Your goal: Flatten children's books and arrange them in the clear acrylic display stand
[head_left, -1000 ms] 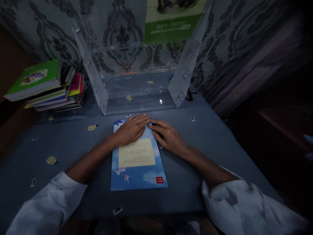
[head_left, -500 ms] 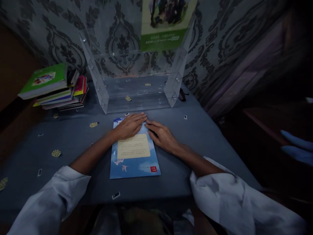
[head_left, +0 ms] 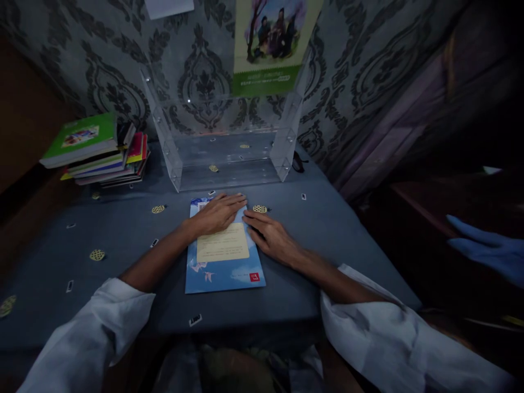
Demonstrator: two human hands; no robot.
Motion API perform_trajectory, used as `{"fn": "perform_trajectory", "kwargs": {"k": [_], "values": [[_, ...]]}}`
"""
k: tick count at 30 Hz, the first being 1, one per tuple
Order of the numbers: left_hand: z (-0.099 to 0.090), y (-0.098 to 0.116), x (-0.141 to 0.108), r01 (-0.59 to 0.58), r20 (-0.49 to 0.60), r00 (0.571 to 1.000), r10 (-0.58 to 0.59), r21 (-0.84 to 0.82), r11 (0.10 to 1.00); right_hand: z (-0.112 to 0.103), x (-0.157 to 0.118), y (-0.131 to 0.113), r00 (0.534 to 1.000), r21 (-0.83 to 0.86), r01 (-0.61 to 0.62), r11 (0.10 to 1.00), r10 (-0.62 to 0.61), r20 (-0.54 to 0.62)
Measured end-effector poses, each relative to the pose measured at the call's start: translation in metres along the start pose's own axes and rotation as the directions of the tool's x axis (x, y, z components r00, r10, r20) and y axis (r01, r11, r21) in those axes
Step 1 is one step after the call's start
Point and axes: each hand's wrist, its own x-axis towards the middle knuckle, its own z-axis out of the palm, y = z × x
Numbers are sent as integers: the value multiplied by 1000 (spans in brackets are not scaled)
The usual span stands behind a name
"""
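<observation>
A blue booklet [head_left: 223, 273] with a cream text panel and a small red logo lies closed on the dark cloth. Across its far part rests my left hand [head_left: 221, 212], palm down with fingers stretched out toward the right corner. My right hand [head_left: 272, 237] lies over the booklet's right edge, fingers extended and pointing left, thumb side near the panel. Neither hand grips anything. The booklet's far edge is partly hidden under my left hand.
Behind the booklet stands a clear acrylic rack [head_left: 229, 172], with a green-bordered book [head_left: 266, 79] above it. A stack of books [head_left: 94, 158] sits at the left back. Dark glasses [head_left: 299, 162] lie behind the rack's right side. A blue-gloved hand [head_left: 487, 245] shows at far right.
My right hand has slid slightly toward me along the booklet's edge. My left hand stays on the booklet. The view has tilted up a little, and the blue-gloved hand shows more.
</observation>
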Motion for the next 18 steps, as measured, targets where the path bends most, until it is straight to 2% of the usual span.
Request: {"fn": "perform_trajectory", "kwargs": {"k": [18], "values": [[5,37,-34,-108,-44,993,107,-9,994,-11,-32,-27,999,19,-2,1000,1,43]]}}
